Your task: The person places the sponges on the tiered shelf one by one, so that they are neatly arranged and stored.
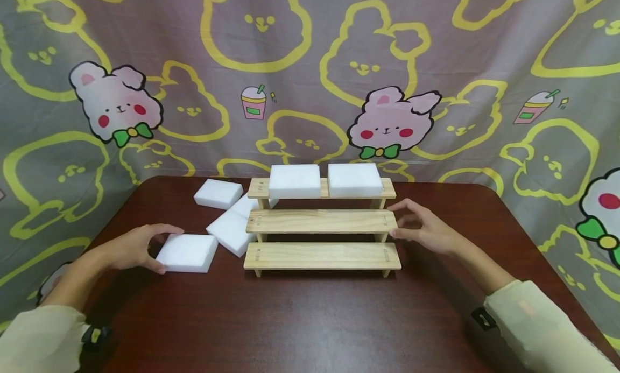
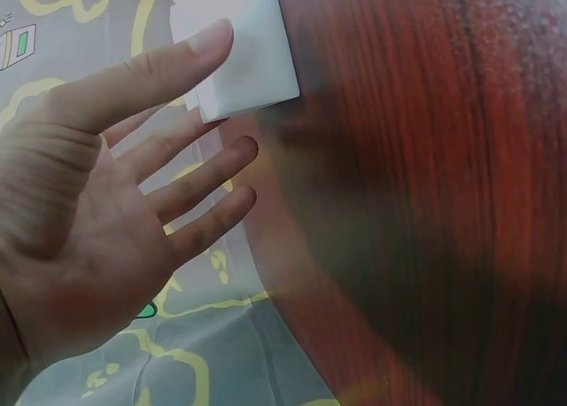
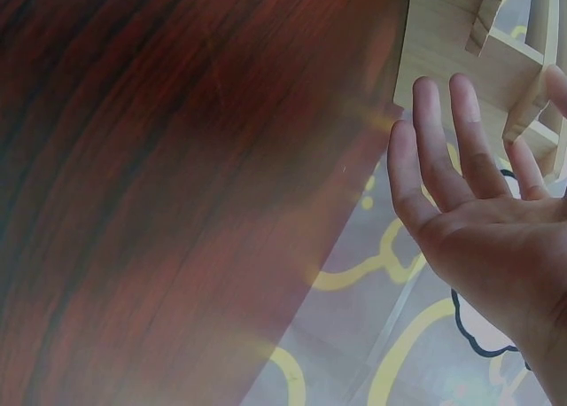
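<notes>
On the left, my left hand (image 1: 138, 247) holds a white foam block (image 1: 188, 253) by its near left side, with the thumb at the front corner and the index finger at the back edge. In the left wrist view the thumb (image 2: 168, 78) lies against the block and the lower fingers are spread off it. A three-tier wooden stand (image 1: 322, 256) is at centre. My right hand (image 1: 428, 229) pinches the right end of its middle board between thumb and index finger. The other fingers extend loosely in the right wrist view.
Two white foam blocks (image 1: 294, 180) sit side by side on the top tier. Several more blocks (image 1: 218, 194) lie left of the stand, some overlapping and partly behind it. The dark wooden table (image 1: 310, 324) backs onto a patterned curtain (image 1: 300, 88).
</notes>
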`<state>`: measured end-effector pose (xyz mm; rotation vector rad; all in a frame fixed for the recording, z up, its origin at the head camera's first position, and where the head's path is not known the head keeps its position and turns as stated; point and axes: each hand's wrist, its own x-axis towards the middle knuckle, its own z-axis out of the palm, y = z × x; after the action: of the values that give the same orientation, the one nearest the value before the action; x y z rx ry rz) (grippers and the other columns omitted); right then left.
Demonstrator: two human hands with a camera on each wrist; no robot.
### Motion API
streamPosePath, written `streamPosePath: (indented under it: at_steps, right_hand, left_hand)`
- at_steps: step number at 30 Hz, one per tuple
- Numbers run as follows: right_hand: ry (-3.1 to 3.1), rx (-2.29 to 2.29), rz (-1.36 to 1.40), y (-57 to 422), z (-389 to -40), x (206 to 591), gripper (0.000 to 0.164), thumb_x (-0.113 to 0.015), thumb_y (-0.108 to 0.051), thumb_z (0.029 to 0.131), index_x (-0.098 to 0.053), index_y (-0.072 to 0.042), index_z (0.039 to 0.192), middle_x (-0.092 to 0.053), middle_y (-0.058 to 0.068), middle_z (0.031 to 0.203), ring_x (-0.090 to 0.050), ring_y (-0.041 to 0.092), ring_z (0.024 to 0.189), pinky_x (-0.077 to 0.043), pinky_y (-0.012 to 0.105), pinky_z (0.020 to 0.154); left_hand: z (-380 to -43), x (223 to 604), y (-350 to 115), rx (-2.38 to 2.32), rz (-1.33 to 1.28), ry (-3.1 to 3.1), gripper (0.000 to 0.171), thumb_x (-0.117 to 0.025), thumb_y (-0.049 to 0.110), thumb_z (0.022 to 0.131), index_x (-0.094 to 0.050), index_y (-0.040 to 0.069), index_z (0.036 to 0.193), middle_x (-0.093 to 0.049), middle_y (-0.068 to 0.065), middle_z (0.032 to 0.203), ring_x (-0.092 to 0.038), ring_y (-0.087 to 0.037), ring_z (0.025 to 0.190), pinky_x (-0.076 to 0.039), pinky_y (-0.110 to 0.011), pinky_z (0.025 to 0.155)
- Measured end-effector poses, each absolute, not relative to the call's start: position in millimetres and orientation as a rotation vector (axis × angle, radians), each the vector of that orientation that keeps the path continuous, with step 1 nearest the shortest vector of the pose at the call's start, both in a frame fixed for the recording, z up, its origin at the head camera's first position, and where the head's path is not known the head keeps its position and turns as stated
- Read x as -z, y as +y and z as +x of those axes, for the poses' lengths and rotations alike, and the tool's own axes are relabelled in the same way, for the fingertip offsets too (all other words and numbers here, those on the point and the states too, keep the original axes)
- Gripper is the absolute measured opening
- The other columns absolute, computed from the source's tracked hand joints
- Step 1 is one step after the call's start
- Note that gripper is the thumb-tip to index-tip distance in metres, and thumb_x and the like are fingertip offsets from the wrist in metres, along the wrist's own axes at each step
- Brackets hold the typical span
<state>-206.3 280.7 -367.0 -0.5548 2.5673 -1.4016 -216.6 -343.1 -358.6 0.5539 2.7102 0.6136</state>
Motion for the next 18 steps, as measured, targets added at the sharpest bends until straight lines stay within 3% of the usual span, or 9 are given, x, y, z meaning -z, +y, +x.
streamPosePath:
  at_steps: [18]
  right_hand:
    - [2.560,1.406,-0.555,280.7,-205.8,366.1,0.047,-0.075,-0.010,0.094,-0.051,-0.002,0.134,-0.067,0.018,0.104,-0.067,0.023,0.090,-0.054,0.036,0.074]
  left_hand:
    - [-215.6,354.7,-345.4,-0.634,0.547,2.705,0.079,-0.096,0.006,0.068,-0.056,-0.006,0.136,-0.060,-0.028,0.125,-0.059,-0.041,0.105,-0.052,-0.065,0.088]
